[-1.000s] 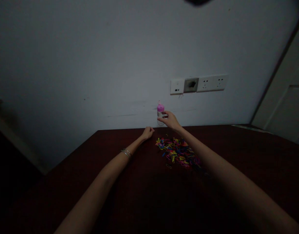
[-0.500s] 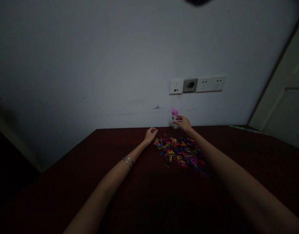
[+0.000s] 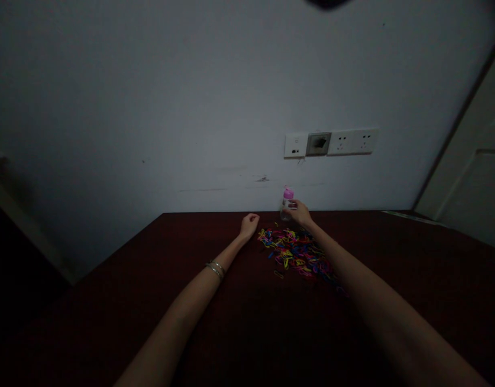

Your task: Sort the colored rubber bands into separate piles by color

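Note:
A small clear bottle with a pink cap point(image 3: 288, 194) stands upright near the back of the dark red table, by the wall. My right hand point(image 3: 300, 213) is closed around its right side, fingers on the bottle's body. My left hand point(image 3: 249, 225) lies on the table to the left, fingers curled in, with nothing visible in them. Between and in front of both hands spreads a loose pile of colourful paper clips point(image 3: 298, 252), partly hidden by my right forearm. Two thin bracelets point(image 3: 215, 269) circle my left wrist.
The pale wall point(image 3: 215, 107) rises right behind the table's back edge. It carries a row of sockets and switch plates point(image 3: 331, 143). A white door point(image 3: 473, 177) is at the right. A flat pale strip point(image 3: 412, 217) lies along the table's back right edge.
My right hand has brought the bottle slightly down and to the left, nearer the paper clips. My left hand stays in place, still curled. The view has shifted slightly.

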A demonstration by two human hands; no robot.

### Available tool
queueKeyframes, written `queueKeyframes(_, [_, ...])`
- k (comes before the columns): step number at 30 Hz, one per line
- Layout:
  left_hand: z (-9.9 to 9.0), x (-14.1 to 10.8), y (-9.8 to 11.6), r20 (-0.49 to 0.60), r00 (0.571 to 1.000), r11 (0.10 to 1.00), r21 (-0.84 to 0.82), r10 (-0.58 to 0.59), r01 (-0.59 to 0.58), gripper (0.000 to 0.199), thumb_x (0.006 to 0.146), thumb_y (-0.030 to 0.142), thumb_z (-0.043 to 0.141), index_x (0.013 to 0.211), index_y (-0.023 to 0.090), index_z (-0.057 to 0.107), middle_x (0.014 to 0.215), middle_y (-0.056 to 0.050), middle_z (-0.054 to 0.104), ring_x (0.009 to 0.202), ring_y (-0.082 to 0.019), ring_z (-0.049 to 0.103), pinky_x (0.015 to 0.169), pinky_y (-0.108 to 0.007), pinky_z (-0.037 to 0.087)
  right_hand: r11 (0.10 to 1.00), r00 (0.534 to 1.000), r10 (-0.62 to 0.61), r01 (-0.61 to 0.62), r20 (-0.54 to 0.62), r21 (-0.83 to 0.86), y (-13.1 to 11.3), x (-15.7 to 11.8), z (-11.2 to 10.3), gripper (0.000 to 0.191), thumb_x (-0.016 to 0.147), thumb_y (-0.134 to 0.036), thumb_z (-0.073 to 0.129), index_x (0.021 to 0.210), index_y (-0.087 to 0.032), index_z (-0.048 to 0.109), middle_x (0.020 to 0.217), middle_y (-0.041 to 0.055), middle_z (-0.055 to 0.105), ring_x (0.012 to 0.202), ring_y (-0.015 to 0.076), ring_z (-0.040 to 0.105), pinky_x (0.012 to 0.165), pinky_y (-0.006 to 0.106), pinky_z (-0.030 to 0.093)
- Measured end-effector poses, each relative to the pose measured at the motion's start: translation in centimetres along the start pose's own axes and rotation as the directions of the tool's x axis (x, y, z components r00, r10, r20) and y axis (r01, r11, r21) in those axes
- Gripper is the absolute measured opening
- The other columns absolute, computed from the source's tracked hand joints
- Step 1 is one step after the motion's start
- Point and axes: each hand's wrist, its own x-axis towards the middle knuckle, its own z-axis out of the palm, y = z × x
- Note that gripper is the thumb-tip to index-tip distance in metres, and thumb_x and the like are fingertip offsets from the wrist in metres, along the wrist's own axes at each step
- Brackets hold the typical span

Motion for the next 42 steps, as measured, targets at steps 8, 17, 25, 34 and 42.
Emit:
queueKeyframes(8, [0.1, 0.0, -0.3, -0.004, 1.000, 1.000, -0.004, 0.025, -0.025, 0.016, 0.076, 0.019, 0.051, 0.081, 0.011, 0.064, 0.077, -0.005, 0.064, 0.073, -0.013, 0.056, 0.072, -0.025, 0.043, 0.995, 1.000, -0.006, 0.003, -0.026, -0.101, 1.0, 0.6, -0.7, 0.052, 0.068, -0.025, 0.064, 0.116, -0.011, 0.051, 0.105, 0.0137, 0.063, 0.081, 0.0172, 0.062, 0.073, 0.030, 0.049])
queueKeyframes(17, [0.2, 0.2, -0.5, 0.000, 1.000, 0.999, -0.032, 0.031, -0.031, 0.016, 0.075, 0.017, 0.051, 0.081, 0.010, 0.065, 0.071, -0.004, 0.063, 0.067, -0.012, 0.055, 0.070, -0.024, 0.042, 0.979, 0.993, -0.007, -0.017, -0.115, -0.204, 4.0, 1.7, -6.1, 0.046, 0.065, -0.024, 0.067, 0.107, -0.013, 0.053, 0.101, 0.0132, 0.065, 0.082, 0.0206, 0.063, 0.073, 0.032, 0.050])
queueKeyframes(25, [0.2, 0.4, -1.0, 0.006, 1.000, 0.997, -0.067, 0.024, -0.023, 0.019, 0.077, 0.020, 0.047, 0.080, 0.012, 0.063, 0.062, -0.001, 0.057, 0.060, -0.011, 0.052, 0.062, -0.022, 0.040, 0.998, 0.997, 0.058, -0.057, -0.056, 0.027, 3.8, 1.0, -4.5, 0.048, 0.067, -0.030, 0.067, 0.107, -0.014, 0.048, 0.103, 0.0126, 0.063, 0.078, 0.0176, 0.064, 0.067, 0.029, 0.052])
queueKeyframes(34, [0.1, 0.1, -0.2, 0.035, 0.999, 0.990, -0.139, -0.003, 0.008, 0.025, 0.081, 0.023, 0.036, 0.076, 0.013, 0.058, 0.056, 0.001, 0.051, 0.052, -0.010, 0.048, 0.054, -0.021, 0.037, 0.999, 0.997, 0.045, -0.046, -0.055, -0.005, 3.2, -0.2, -2.9, 0.050, 0.063, -0.031, 0.068, 0.105, -0.015, 0.047, 0.092, 0.0082, 0.063, 0.079, 0.0190, 0.062, 0.071, 0.031, 0.051])
queueKeyframes(42, [0.2, 0.0, 0.1, 0.043, 0.999, 0.991, -0.130, -0.007, 0.013, 0.029, 0.083, 0.026, 0.033, 0.073, 0.014, 0.057, 0.053, 0.001, 0.051, 0.050, -0.010, 0.047, 0.055, -0.022, 0.037, 0.995, 0.998, 0.069, -0.070, -0.015, -0.067, 3.4, -0.1, -2.7, 0.063, 0.057, -0.021, 0.070, 0.114, -0.018, 0.045, 0.086, 0.0037, 0.062, 0.080, 0.0199, 0.061, 0.073, 0.032, 0.049])
